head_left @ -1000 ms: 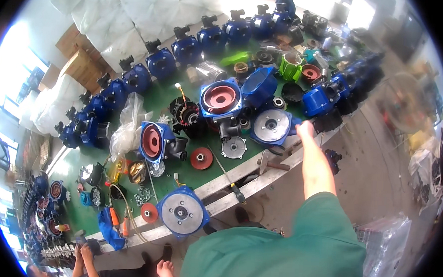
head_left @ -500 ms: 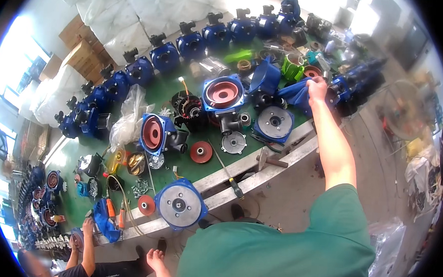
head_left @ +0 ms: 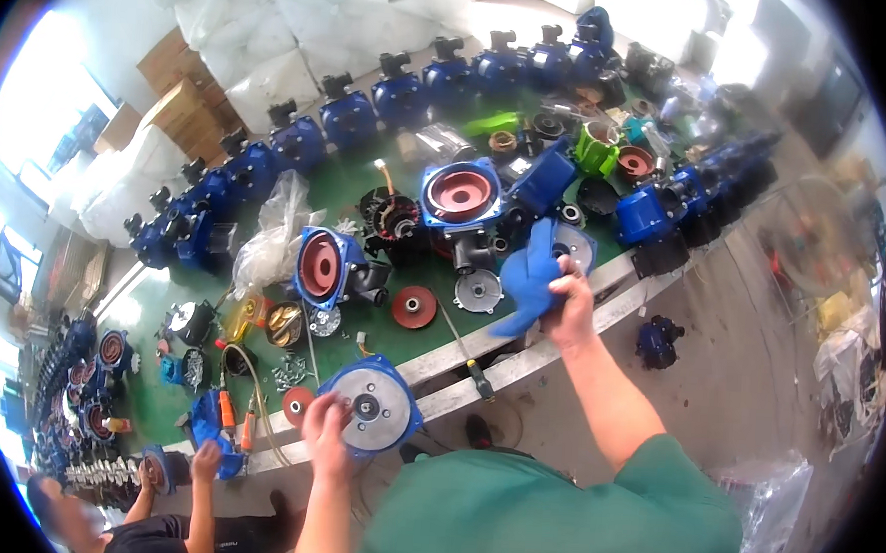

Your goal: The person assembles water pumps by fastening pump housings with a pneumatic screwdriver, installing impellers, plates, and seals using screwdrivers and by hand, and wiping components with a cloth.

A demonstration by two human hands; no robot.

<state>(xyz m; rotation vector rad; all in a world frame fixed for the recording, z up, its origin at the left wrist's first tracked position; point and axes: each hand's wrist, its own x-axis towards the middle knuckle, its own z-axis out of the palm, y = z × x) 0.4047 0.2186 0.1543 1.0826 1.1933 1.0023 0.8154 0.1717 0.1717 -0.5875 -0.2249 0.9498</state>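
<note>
In front of me my right hand grips a blue cloth that hangs above the bench edge. Behind it, the cloth partly hides a round grey plate. My left hand is raised at the near left, its fingers apart and slightly blurred, with nothing seen in them. It overlaps the left rim of a blue motor housing with a grey disc face, at the bench edge. Whether the fingers touch the housing I cannot tell. Beside it lies a small red disc.
Blue pump housings with red inner discs stand on the green bench. A screwdriver lies across the metal edge rail. Assembled blue pumps line the far side. At the lower left another person works with a round part.
My right hand has brought the blue cloth from the far right in toward the middle. My left hand has risen from below the bench edge to the grey-faced motor housing.
</note>
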